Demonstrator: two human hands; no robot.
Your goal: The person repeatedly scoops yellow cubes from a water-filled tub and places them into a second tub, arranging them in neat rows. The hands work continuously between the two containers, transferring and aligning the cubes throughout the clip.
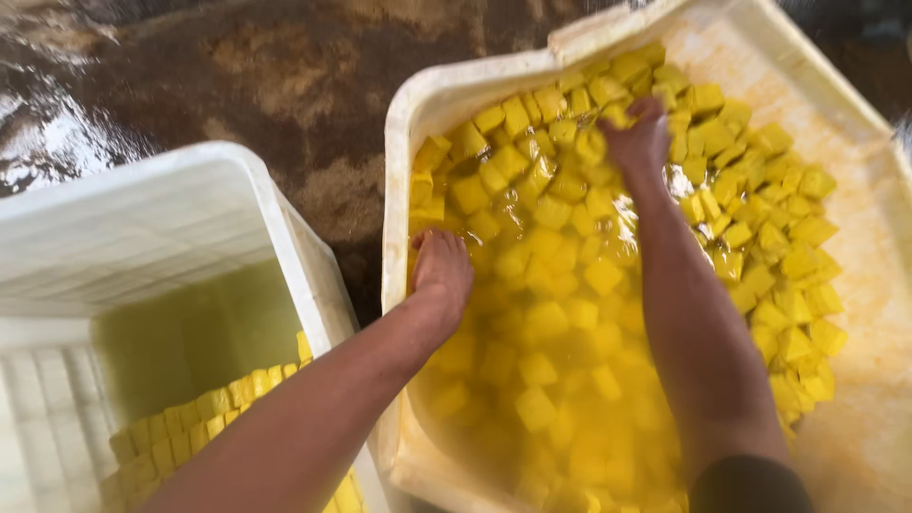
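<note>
Both hands, left (442, 271) and right (638, 138), open, press yellow cubes (551, 256) in tub (404, 123); crate (142, 218) alongside.

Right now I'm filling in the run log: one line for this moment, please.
left hand: in liquid among yellow cubes | right hand: on cubes | tilted white tub | second white tub: cubes stacked

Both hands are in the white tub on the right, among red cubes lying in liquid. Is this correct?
Not quite: the head view shows the cubes are yellow, not red. The rest holds: left hand and right hand are in the right white tub, among cubes lying in liquid.
</note>
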